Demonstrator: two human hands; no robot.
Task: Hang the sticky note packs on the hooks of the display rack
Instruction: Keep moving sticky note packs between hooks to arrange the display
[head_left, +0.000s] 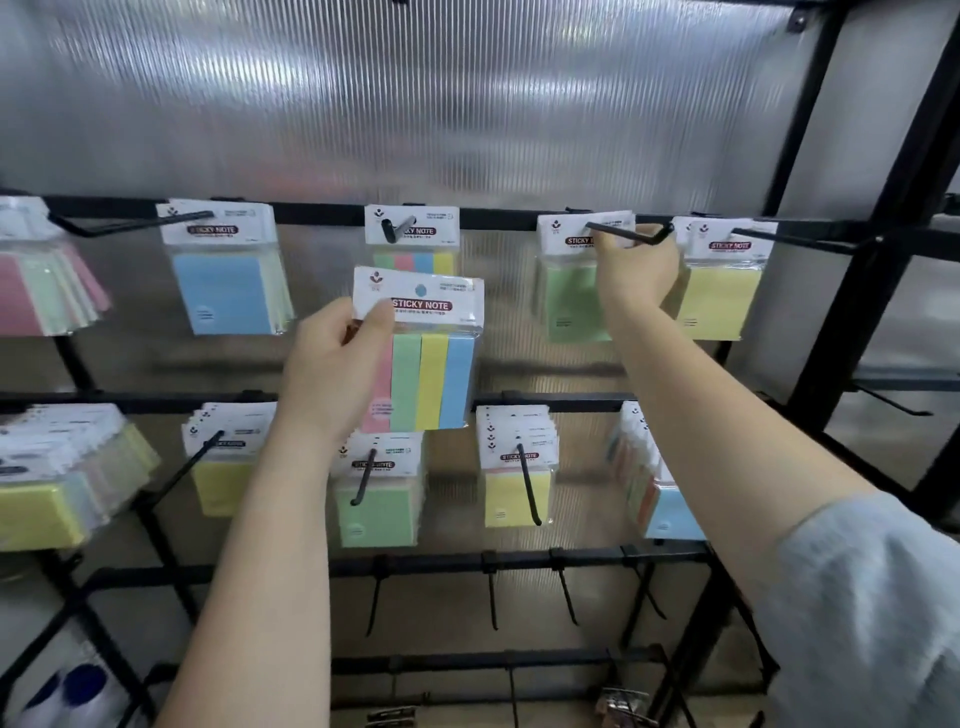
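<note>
Gripping a glossy striped pack (426, 358), left hand (332, 374) faces ribbed panel (415, 104).

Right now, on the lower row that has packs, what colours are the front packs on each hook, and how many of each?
yellow front packs: 3
green front pack: 1
blue front pack: 1
Total: 5
</note>
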